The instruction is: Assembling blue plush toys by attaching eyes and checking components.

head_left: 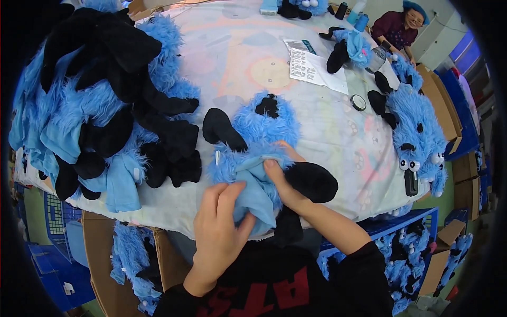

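A blue furry plush toy (pixel 266 124) with black limbs lies in front of me at the table's near edge, its light blue inner cloth (pixel 252 185) showing at an opening. My right hand (pixel 285 182) grips the toy's right side, thumb on the cloth's edge and fingers partly hidden behind the fur. On the lower left of the cloth, my left hand (pixel 222 216) has its fingers and thumb curled around a loose fold. One black limb (pixel 311 182) sticks out beside my right wrist, and another black limb (pixel 224 129) points to the upper left.
A tall heap of blue and black plush pieces (pixel 100 100) covers the table's left. At right lie more plush toys (pixel 420 121), a tape roll (pixel 358 102) and a paper sheet (pixel 317 71). Boxes with plush stand below the edge. A person (pixel 398 29) works at the far right.
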Available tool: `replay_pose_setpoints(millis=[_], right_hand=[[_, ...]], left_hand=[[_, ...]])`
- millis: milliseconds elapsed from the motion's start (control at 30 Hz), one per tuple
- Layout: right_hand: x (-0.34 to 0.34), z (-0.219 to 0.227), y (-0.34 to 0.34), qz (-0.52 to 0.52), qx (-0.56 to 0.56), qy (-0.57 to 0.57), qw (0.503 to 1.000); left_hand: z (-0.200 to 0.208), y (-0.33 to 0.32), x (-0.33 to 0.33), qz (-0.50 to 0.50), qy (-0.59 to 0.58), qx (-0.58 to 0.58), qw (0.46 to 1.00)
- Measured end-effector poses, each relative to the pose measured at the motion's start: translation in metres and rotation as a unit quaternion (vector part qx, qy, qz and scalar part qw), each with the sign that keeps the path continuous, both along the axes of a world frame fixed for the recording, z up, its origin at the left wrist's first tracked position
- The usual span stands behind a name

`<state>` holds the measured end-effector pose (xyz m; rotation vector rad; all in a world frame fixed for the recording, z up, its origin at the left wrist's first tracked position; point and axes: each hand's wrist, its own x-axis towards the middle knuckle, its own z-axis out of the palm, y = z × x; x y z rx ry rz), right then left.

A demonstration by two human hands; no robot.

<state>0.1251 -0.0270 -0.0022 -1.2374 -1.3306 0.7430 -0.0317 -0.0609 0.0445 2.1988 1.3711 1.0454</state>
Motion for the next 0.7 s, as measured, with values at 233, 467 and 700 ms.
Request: replay_pose_setpoints(millis=[233,467,700], right_hand=[[-0.003,0.008,0.000,-0.022,-0.053,-0.040,0.998],[-0.001,-0.025,0.004,-0.082,-0.048,-0.088,0.992],[-0.017,0.065,0.022,0.035,-0.114,-0.698,0.706]], left_hand=[[0.003,-0.019,-0.037,0.039,-0.062,0.025,0.997],[0.009,-0.030,-0.034,0.012,-0.245,-0.099,0.964],[0.022,-0.028,0.038,-0.527,-0.195,-0.095,0.822]])
